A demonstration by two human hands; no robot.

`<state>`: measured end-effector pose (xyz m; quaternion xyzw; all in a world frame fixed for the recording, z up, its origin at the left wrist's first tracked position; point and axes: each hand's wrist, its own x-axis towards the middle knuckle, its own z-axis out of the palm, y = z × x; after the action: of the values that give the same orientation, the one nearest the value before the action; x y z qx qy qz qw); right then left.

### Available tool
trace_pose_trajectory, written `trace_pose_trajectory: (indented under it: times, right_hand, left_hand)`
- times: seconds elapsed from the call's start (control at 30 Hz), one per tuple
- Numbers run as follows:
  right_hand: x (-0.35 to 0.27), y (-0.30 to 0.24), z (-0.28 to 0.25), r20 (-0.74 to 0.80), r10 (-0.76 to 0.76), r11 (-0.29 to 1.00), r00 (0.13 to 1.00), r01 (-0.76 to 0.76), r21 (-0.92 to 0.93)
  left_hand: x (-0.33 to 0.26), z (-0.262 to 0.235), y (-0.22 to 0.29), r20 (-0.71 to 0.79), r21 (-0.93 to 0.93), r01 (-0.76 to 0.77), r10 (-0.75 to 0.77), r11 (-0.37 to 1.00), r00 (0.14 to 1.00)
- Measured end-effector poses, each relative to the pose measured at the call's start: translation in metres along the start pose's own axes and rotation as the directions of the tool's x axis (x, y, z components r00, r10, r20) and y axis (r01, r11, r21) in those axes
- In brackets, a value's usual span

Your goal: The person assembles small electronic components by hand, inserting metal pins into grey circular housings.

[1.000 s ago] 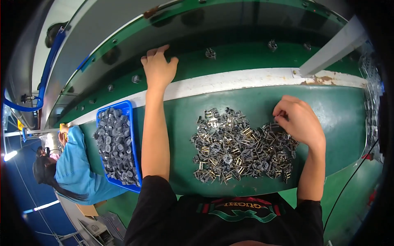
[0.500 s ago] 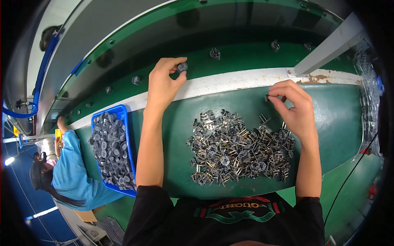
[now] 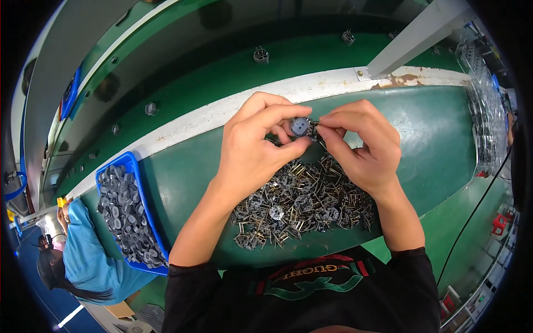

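Hands now meet above the pile, joining two small parts.
Left hand (image 3: 252, 147) pinches a round grey disc (image 3: 300, 126) that it fetched from the far belt; right hand (image 3: 361, 145), which a moment ago picked at the heap, presses a small metal pin frame (image 3: 314, 131) against it. Below lies the heap of pin frames (image 3: 302, 202) on the green worktop (image 3: 438, 133); a blue tray of discs (image 3: 130, 213) stands at left.

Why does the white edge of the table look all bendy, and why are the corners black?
Head view: the fisheye lens bows the straight white strip and leaves black corners outside its round picture; the left hand, right hand and small grey part in the middle look sharp; soft sheen on the green table.
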<state>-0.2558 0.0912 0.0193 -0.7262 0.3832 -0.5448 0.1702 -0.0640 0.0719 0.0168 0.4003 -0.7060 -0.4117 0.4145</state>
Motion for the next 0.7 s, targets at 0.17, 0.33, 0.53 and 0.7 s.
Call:
trace_pose_trajectory:
  times: [0.17, 0.33, 0.53, 0.7]
  right_hand:
    - [0.0, 0.005, -0.001, -0.006, -0.007, 0.999, 1.0, 0.007, -0.042]
    - [0.003, 0.007, -0.005, -0.007, -0.038, 0.999, 0.999, 0.038, -0.034]
    - [0.004, 0.001, -0.009, -0.003, -0.036, 0.999, 0.999, 0.036, 0.02]
    - [0.006, 0.0, -0.011, 0.032, -0.124, 0.99, 0.992, 0.125, -0.059]
  left_hand:
    - [0.002, 0.0, 0.011, 0.252, -0.564, 0.363, -0.264, 0.742, 0.931]
    - [0.005, -0.001, 0.004, 0.337, -0.659, 0.489, -0.357, 0.571, 0.871]
    - [0.001, 0.009, 0.003, 0.225, -0.653, 0.303, -0.204, 0.694, 0.953]
    - [-0.004, 0.016, -0.002, 0.129, -0.658, 0.17, -0.112, 0.734, 0.985]
